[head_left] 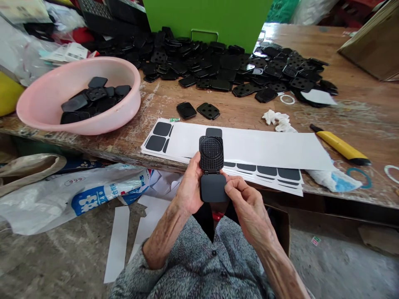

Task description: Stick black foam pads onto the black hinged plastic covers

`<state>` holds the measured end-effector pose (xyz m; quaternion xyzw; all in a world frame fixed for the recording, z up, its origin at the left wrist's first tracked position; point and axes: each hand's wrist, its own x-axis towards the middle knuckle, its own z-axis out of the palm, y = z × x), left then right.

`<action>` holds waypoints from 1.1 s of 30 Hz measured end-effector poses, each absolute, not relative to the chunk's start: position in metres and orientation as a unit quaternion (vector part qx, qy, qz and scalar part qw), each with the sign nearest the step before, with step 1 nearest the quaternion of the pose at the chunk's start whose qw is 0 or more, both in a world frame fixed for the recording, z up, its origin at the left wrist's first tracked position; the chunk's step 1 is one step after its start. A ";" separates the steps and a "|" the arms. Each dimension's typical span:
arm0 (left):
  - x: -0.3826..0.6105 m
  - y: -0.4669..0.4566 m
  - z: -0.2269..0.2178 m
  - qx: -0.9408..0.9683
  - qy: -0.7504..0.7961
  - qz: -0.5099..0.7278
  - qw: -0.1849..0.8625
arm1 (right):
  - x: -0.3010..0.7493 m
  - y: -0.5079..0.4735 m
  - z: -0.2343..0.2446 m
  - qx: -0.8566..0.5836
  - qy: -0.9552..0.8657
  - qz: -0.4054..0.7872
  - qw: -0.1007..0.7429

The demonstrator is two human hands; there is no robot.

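Note:
My left hand (189, 187) grips a black hinged plastic case (211, 151) by its left side. The case is folded out flat, its upper half showing a ribbed grid with a round ring. Over its lower half lies a smooth dark grey rounded-square sticker (213, 188). Thumb and forefinger of my right hand (246, 199) are closed at the sticker's right edge. Just beyond the case, white sticker sheets (264, 147) are stacked along the table edge, with dark rounded squares (156, 143) showing at the left end and front.
Two black cases (198, 111) lie behind the sheets, before a large pile of them (218, 62). A pink basin (131, 99) with black pieces stands left. To the right are a yellow utility knife (341, 146) and crumpled tissue (279, 120). A green box (208, 18) stands behind.

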<state>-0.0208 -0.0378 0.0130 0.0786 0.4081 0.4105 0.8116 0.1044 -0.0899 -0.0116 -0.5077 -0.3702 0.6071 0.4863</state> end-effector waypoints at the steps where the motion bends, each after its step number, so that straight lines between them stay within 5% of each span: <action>1: -0.021 -0.038 0.013 0.080 0.407 0.411 0.812 | 0.104 -0.090 -0.012 -0.509 -0.368 0.608 0.485; 20: -0.023 -0.039 0.010 0.067 0.417 0.423 0.802 | 0.100 -0.089 -0.015 -0.539 -0.424 0.541 0.486; 29: -0.023 -0.038 0.005 0.040 0.396 0.462 0.793 | 0.092 -0.093 -0.016 -0.605 -0.597 0.240 0.469; 33: -0.022 -0.040 0.007 0.042 0.415 0.466 0.780 | 0.094 -0.092 -0.020 -0.596 -0.551 0.366 0.455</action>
